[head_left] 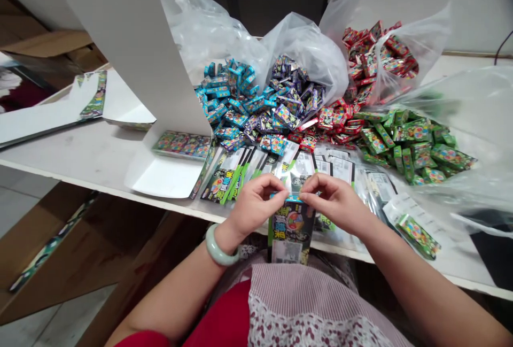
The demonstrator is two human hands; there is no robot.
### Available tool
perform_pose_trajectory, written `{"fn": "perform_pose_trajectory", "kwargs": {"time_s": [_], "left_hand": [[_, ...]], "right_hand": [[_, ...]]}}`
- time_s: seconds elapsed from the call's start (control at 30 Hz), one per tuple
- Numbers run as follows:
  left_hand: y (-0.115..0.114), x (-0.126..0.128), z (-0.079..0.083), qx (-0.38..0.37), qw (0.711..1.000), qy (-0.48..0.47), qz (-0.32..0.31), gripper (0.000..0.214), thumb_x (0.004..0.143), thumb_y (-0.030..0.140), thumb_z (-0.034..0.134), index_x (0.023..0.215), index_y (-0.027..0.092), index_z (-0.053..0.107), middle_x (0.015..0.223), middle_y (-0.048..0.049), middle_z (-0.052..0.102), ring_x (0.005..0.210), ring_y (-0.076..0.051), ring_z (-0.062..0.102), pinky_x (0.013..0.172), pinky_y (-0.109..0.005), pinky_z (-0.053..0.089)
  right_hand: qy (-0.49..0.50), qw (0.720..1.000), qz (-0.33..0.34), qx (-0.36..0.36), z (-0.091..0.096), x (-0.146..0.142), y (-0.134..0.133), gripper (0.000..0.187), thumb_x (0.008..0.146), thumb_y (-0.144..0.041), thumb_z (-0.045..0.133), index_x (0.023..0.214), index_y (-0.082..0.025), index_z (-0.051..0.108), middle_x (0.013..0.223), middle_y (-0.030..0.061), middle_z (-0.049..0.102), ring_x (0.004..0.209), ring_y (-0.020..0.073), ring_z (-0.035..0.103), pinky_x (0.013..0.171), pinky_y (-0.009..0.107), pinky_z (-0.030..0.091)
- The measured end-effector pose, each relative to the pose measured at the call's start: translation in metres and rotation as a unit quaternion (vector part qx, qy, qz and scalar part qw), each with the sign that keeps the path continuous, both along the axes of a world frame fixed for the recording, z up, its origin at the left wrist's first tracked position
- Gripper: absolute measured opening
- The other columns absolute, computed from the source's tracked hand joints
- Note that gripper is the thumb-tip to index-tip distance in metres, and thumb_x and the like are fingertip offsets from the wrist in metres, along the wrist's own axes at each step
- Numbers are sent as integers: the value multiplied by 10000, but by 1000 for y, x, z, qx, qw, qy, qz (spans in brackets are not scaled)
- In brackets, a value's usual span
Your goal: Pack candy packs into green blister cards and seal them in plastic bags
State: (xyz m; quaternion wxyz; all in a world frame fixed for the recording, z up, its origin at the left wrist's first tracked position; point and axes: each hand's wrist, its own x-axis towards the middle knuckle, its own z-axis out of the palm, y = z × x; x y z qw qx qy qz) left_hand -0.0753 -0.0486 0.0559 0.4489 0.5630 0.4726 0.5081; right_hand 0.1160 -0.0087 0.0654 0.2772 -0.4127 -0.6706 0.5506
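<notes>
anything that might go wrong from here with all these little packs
The black packet could slip: the left hand and right hand pinch only its top, and it hangs past the front edge of the table.
Colours may get mixed, since the blue packs run into the purple packs.
The right forearm might brush the green packet lying near that edge.

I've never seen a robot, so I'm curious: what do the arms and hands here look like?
They are a person's, ungloved and without cables. By the left hand, the wrist wears a smooth, pale green bangle; a red sleeve shows higher up. By the right hand, no bracelet or sleeve shows.
</notes>
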Motion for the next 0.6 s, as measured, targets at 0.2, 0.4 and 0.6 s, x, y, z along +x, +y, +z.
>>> {"fn": "perform_pose_trajectory", "kwargs": {"time_s": [0.2,0.4,0.6], "left_hand": [[-1,-17,-3,7,996,0,-85,105,849,201,632,761,157,668,825,-50,663,801,-137,614,756,-287,487],[6,-22,2,-42,993,13,-111,99,844,238,646,792,161,682,795,-37,683,747,-127,619,701,-266,506],[6,-21,2,30,987,71,-141,142,900,222,580,899,178,716,933,-74,715,893,-163,653,844,-332,525]], "right_hand": [[8,999,44,19,-2,8,-1,170,870,-317,611,754,-192,616,808,35,637,683,135,576,605,288,464],[24,990,25,138,-9,11,-11,105,908,-271,584,838,-222,645,932,48,662,919,169,615,801,339,491],[8,981,2,192,-16,17,-15,122,934,-229,538,861,-233,636,919,39,661,934,166,614,809,342,494]]}}
